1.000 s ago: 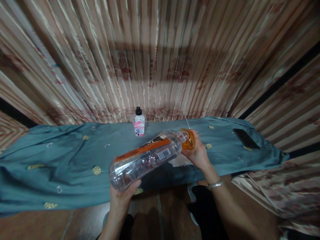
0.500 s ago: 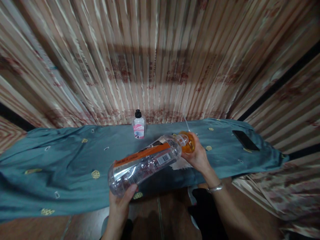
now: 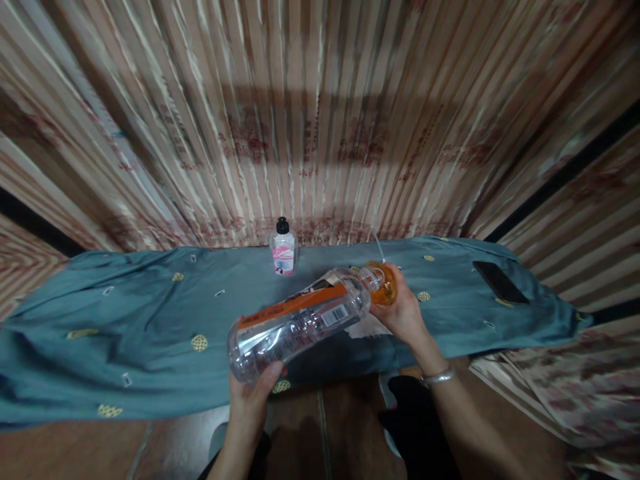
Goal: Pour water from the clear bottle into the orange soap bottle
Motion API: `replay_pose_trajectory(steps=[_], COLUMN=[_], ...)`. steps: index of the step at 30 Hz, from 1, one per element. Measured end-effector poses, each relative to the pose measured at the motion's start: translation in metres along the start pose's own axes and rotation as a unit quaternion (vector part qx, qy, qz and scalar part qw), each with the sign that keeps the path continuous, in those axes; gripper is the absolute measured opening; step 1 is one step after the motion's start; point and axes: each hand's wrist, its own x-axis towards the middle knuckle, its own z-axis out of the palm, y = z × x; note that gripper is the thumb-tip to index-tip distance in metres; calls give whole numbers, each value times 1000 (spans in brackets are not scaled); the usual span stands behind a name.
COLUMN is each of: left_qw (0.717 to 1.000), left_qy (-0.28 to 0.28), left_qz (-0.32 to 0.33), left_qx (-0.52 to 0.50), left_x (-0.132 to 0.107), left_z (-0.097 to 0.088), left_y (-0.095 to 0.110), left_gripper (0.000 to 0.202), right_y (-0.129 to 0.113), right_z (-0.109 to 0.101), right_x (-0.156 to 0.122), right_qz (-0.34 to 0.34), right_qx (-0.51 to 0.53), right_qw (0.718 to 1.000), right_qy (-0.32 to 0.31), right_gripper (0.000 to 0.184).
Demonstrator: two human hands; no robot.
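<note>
My left hand (image 3: 253, 400) is closed round the base of a large clear plastic bottle (image 3: 300, 323) with an orange label and a barcode. The bottle lies tilted, its neck up and to the right. In my right hand (image 3: 405, 313) is a small see-through amber container (image 3: 384, 285), gripped right at the bottle's neck. Whether the neck goes inside it or only touches it, I cannot tell. A thin pale tube (image 3: 379, 245) sticks up behind the container. Under the right hand lies a light cloth or paper (image 3: 367, 327).
A small clear bottle (image 3: 283, 253) with a pink label and black cap stands towards the back of the cloth-covered table (image 3: 160, 313). A black phone (image 3: 500, 282) lies at the right. Behind the table hangs a striped, patterned curtain (image 3: 310, 133).
The whole view has shifted slightly, so things sit a little further right. Both hands keep their hold, and the large bottle and amber container stay together at about the same tilt.
</note>
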Motion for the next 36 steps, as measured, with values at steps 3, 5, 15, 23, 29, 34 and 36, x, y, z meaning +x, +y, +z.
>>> replay_pose_trajectory(steps=[3,5,15,23,29,34,36], left_qw=[1000,999,1000,1000,1000,1000,1000], left_qy=[22,29,20,7,12,15,8], left_qz=[-10,-12,-10,3,-8,0,3], left_qx=[-10,-14,-13,1,7,7,6], left_x=[-2,-3,-3,-3,-1,0,0], left_z=[2,4,2,1,-1,0,1], left_y=[0,1,6,10,7,8,9], left_gripper=[105,110,112,103,102,104,103], right_y=[0,0,1,-5,-6,-5,-4], right_z=[1,1,0,-1,-1,-2,-2], right_x=[0,0,0,0,0,0,0], right_qz=[7,9,1,5,0,-1,0], right_qx=[4,6,-10,-3,-5,-8,-9], right_qw=[1000,1000,1000,1000,1000,1000,1000], right_qy=[1,0,-11,-13,-13,-14,-10], right_gripper=[101,102,104,100,96,97,98])
